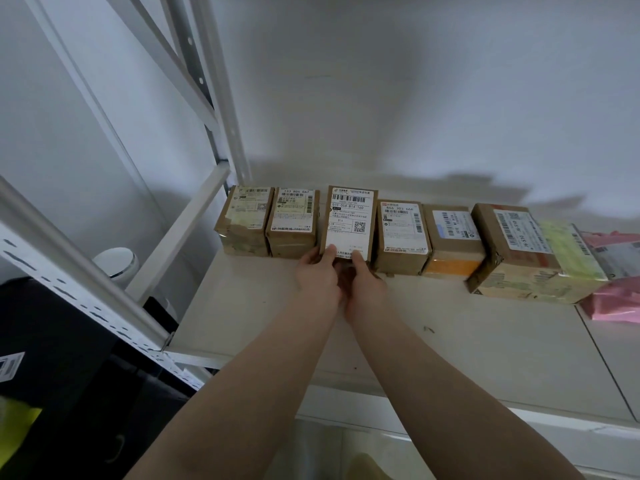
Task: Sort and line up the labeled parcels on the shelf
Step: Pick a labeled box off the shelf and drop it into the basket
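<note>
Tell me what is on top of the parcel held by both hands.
A white shipping label covers most of the held parcel; both thumbs press its near edge, hiding the bottom print.

Single view, head-worn, wide-angle. The scene is seen from above and in front of the shelf [450, 341], looking forward and down toward the wall [415, 98] behind it. The shelf is seen at close range, within arm's reach; both forearms are seen entering from the bottom edge, the hands meeting near frame centre. A row of parcels [401, 237] is crossed left to right at mid-height. The shelf upright [221, 98] is taken in at upper left, bent by lens distortion. No second view is given.
</note>
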`<state>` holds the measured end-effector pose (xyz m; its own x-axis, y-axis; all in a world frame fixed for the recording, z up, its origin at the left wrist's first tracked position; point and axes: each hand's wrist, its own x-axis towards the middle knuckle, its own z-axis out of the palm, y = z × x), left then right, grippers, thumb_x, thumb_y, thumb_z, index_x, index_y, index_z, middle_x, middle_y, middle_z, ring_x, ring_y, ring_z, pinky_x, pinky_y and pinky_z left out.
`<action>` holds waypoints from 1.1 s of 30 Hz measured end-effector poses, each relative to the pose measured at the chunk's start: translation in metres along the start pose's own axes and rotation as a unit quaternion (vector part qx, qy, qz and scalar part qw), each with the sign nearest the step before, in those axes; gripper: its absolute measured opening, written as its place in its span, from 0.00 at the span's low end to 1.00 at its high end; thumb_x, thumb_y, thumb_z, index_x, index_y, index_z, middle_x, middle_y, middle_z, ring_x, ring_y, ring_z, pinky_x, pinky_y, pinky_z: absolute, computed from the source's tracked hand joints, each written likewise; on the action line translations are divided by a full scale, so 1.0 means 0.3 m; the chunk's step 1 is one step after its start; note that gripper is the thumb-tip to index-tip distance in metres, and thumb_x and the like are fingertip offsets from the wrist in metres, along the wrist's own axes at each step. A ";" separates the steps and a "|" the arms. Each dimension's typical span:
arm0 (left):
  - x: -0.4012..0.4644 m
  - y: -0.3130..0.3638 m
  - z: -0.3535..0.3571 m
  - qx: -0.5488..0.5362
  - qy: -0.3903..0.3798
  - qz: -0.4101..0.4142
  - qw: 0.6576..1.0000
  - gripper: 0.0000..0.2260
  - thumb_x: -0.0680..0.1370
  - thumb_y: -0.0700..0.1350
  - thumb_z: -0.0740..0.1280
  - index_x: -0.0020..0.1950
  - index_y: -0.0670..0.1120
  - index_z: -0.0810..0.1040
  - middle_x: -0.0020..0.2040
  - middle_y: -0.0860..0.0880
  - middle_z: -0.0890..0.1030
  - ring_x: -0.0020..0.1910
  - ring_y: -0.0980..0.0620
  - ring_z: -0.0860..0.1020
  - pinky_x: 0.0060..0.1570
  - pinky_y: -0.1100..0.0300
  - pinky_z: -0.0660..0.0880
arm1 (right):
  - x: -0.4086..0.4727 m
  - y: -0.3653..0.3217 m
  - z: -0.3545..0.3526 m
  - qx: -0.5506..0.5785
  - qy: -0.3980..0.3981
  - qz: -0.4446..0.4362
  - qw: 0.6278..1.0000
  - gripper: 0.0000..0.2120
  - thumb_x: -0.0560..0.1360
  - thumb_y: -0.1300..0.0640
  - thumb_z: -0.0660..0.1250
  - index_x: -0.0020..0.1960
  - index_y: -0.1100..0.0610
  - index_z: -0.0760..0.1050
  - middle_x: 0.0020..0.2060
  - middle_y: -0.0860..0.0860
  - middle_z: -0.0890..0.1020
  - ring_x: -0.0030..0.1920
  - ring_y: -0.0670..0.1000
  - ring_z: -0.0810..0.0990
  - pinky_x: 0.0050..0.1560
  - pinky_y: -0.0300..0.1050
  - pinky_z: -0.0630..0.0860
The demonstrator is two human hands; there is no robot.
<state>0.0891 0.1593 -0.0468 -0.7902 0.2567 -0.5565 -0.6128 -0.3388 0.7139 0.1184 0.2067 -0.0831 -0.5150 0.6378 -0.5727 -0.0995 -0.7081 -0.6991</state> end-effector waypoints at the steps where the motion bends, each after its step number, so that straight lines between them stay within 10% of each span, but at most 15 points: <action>1: -0.006 0.000 -0.004 -0.005 -0.002 0.001 1.000 0.16 0.78 0.38 0.67 0.66 0.43 0.74 0.54 0.39 0.83 0.41 0.47 0.83 0.32 0.56 0.80 | -0.002 0.002 0.000 0.004 -0.003 0.000 1.000 0.08 0.77 0.58 0.70 0.50 0.63 0.81 0.46 0.60 0.85 0.49 0.60 0.85 0.56 0.60 0.80; 18: -0.065 -0.012 -0.057 -0.032 0.000 0.034 0.999 0.12 0.78 0.37 0.67 0.61 0.41 0.78 0.45 0.45 0.84 0.35 0.56 0.83 0.32 0.64 0.80 | -0.010 0.014 -0.043 0.023 -0.064 -0.009 0.998 0.16 0.74 0.50 0.74 0.57 0.60 0.81 0.50 0.56 0.87 0.52 0.56 0.85 0.58 0.53 0.80; 24: -0.123 -0.025 -0.133 -0.055 -0.022 0.068 0.996 0.14 0.77 0.35 0.67 0.62 0.35 0.77 0.54 0.39 0.83 0.48 0.47 0.83 0.44 0.64 0.81 | -0.082 0.027 -0.084 0.033 -0.133 -0.033 0.990 0.19 0.76 0.52 0.71 0.63 0.60 0.78 0.54 0.56 0.86 0.57 0.54 0.84 0.63 0.50 0.77; 33: -0.229 0.032 -0.303 0.240 -0.129 0.023 0.962 0.29 0.71 0.57 0.72 0.68 0.47 0.73 0.59 0.50 0.81 0.59 0.53 0.76 0.63 0.56 0.68 | -0.349 0.084 -0.208 0.012 -0.094 -0.079 0.992 0.14 0.76 0.49 0.69 0.60 0.54 0.79 0.50 0.51 0.85 0.54 0.49 0.82 0.53 0.42 0.77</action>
<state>0.1379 0.0562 -0.0403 -0.7532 0.4889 -0.4401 -0.4609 0.0852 0.8833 0.2230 0.1410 -0.0675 -0.6416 0.6749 -0.3644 -0.2102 -0.6117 -0.7627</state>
